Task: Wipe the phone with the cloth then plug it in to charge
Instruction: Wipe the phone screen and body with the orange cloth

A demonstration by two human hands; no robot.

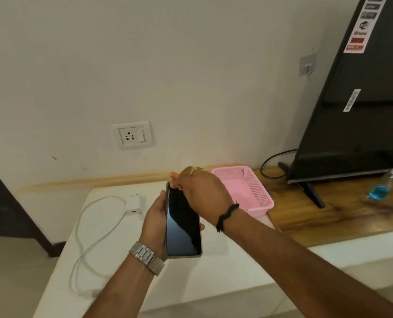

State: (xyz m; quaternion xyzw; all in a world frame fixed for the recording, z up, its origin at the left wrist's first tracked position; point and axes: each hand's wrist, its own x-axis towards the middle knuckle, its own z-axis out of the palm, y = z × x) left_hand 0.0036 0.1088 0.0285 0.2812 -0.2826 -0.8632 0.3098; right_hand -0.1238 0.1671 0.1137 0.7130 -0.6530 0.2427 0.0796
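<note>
wiping step: left hand (155,216) grips phone (183,222); right hand (202,191) presses cloth (174,177) on its top edge. next: connect cable (92,237).

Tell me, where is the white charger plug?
The white charger plug sits on the white table, left of the phone, below the wall socket.

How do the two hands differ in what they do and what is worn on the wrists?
The left hand grips the phone from its side edge, while the right hand presses a small orange cloth on the phone's top end. The left wrist carries a metal watch; the right wrist carries a black band. The right hand also shows a gold ring; none is visible on the left hand. Both hands are above the white table.
</note>
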